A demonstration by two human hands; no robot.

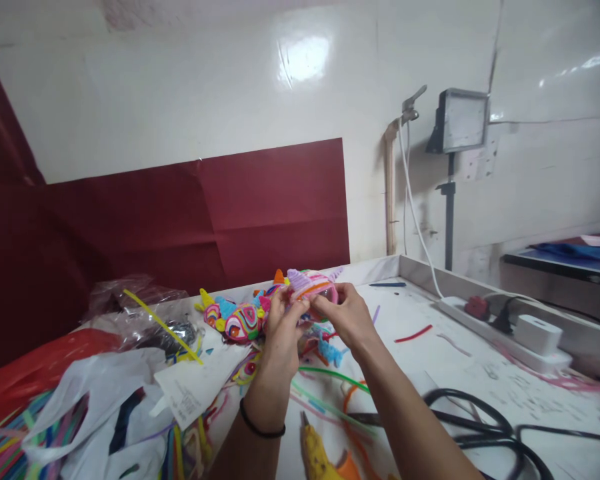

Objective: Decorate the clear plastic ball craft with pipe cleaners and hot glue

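Above the white table, both of my hands grip a pink, white and orange striped pipe-cleaner craft (316, 285) with lilac pointed, ear-like pieces. My left hand (281, 327), a black band at its wrist, closes on the craft's left side. From the right, my right hand (347, 313) pinches its lower edge, the two thumbs close together. The craft's underside is partly hidden by the fingers. Just left of it lie other colourful pipe-cleaner crafts (243, 321) with coiled eye shapes. Below the hands is a yellow glue gun (317, 457), its nozzle pointing away from me.
Bundles of pipe cleaners (10, 453) and white plastic bags (105, 393) crowd the left side. A green strip (330, 375) and a red strip (413, 333) lie loose. Black cable (485, 433) coils at right, near a white power strip (505, 333). A lamp (464, 120) stands behind.
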